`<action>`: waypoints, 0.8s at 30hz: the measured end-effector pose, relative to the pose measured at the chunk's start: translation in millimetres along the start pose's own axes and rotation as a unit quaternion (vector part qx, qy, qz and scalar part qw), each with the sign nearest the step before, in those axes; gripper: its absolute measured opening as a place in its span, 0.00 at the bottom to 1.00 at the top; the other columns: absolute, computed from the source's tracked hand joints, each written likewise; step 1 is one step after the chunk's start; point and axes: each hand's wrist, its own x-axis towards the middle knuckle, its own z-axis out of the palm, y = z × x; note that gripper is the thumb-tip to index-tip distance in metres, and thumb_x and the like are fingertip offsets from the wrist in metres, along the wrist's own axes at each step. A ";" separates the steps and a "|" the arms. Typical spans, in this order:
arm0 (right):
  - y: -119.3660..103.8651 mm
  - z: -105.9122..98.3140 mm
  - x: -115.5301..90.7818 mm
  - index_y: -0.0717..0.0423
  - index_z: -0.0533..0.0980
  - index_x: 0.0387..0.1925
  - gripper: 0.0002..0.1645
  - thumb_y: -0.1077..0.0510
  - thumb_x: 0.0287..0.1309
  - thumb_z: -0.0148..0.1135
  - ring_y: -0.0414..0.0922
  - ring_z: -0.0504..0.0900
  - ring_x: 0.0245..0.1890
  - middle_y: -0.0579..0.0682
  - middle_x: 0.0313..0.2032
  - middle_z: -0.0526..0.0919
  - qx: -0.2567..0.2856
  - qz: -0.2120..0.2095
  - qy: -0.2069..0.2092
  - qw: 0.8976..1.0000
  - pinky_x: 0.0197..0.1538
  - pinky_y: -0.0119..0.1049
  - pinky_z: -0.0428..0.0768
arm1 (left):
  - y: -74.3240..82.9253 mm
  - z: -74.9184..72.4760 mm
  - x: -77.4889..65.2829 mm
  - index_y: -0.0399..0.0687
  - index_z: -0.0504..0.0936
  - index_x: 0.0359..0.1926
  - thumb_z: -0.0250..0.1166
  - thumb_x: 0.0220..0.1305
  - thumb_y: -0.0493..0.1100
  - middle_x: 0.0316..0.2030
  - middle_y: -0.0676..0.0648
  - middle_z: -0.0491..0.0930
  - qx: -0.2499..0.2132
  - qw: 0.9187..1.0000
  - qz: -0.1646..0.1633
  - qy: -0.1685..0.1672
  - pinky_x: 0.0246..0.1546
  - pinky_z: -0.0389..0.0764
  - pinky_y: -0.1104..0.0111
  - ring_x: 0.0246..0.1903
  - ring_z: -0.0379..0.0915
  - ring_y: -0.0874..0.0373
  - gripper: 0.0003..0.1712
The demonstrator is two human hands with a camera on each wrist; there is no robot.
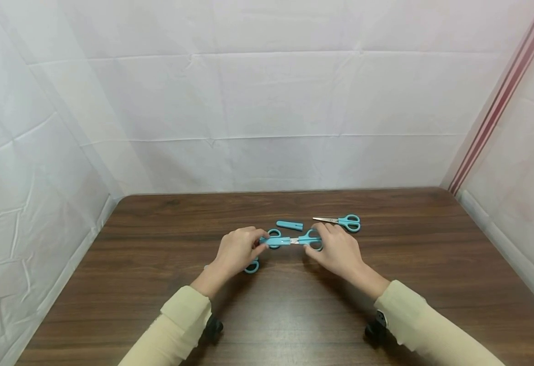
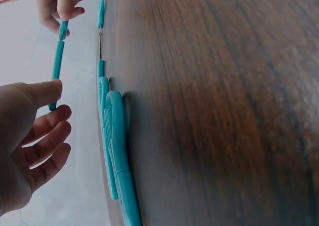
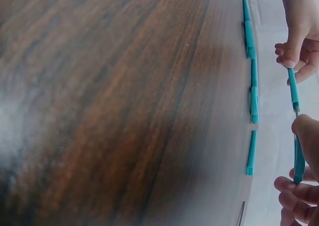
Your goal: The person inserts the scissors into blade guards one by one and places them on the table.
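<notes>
My left hand (image 1: 241,249) pinches a light-blue blade cover (image 1: 281,241) by its far end, thumb against fingers. Opposite it, my right hand (image 1: 337,249) grips a pair of light-blue-handled scissors (image 1: 304,240) by the finger loops. The blades point left, their tips inside the cover, and a short length of bare metal shows between cover and handle. Both wrist views show the cover (image 2: 58,59) and the scissors (image 3: 298,159) in line, held above the tabletop. The right fingers partly hide the loops.
Beyond the hands lie a loose blade cover (image 1: 289,224) and uncovered scissors (image 1: 350,222) on the wooden table (image 1: 276,315). Two covered scissors (image 2: 115,131) lie near my left hand, partly hidden by it in the head view. White sheeting (image 1: 267,101) hangs behind the table.
</notes>
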 end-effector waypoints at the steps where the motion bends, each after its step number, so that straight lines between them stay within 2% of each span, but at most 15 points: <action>1: 0.0 0.2 0.3 0.53 0.77 0.42 0.25 0.41 0.47 0.64 0.46 0.80 0.33 0.49 0.36 0.82 0.001 0.000 0.002 1.000 0.26 0.38 0.77 | -0.3 0.2 0.0 0.56 0.84 0.41 0.67 0.55 0.47 0.24 0.56 0.75 0.002 1.000 0.000 0.002 0.12 0.62 0.76 0.17 0.66 0.68 0.11; 9: -2.0 -0.9 2.2 0.53 0.77 0.43 0.26 0.40 0.48 0.64 0.46 0.80 0.32 0.49 0.36 0.82 0.013 0.016 -0.015 1.000 0.25 0.37 0.75 | -1.4 -0.2 0.9 0.55 0.84 0.42 0.66 0.57 0.48 0.22 0.58 0.73 0.004 1.000 -0.002 0.007 0.14 0.62 0.74 0.16 0.61 0.68 0.11; 24: -2.8 -2.1 2.7 0.51 0.76 0.45 0.26 0.41 0.48 0.64 0.44 0.79 0.30 0.48 0.36 0.81 0.039 0.040 -0.030 0.998 0.21 0.34 0.73 | -0.9 1.6 -0.8 0.54 0.84 0.40 0.67 0.56 0.47 0.22 0.56 0.75 -0.001 1.000 0.014 0.025 0.15 0.62 0.75 0.17 0.63 0.68 0.10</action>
